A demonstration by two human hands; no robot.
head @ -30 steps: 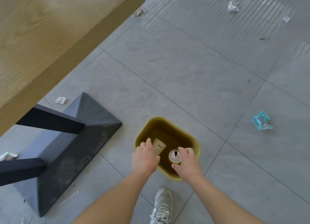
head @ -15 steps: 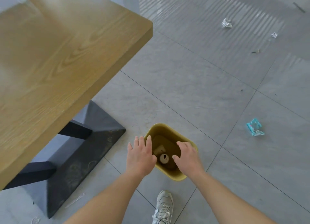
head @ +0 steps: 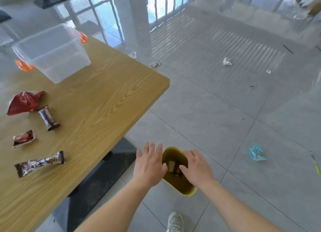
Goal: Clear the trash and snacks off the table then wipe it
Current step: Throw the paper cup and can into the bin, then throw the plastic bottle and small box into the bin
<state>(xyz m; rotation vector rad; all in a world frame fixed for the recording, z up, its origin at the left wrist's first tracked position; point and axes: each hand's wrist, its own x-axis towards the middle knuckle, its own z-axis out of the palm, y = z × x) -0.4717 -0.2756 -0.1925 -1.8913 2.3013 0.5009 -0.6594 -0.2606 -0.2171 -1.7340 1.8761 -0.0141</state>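
Both hands hang released, fingers spread, over the yellow bin [head: 180,188] on the floor; left hand [head: 149,164], right hand [head: 196,167]; open tiles lie right; the table [head: 107,99] edge stands left, bearing snack wrappers [head: 40,163] and a clear tub [head: 52,52].

The worktop [head: 107,96] is filling the left, carrying a container [head: 52,52] at the back and four wrappers [head: 39,164] lying nearer. The bin [head: 180,186] is standing on the floor [head: 217,113] to its right, holding what may be a cup [head: 171,165]. Scraps [head: 257,152] are lying farther right.
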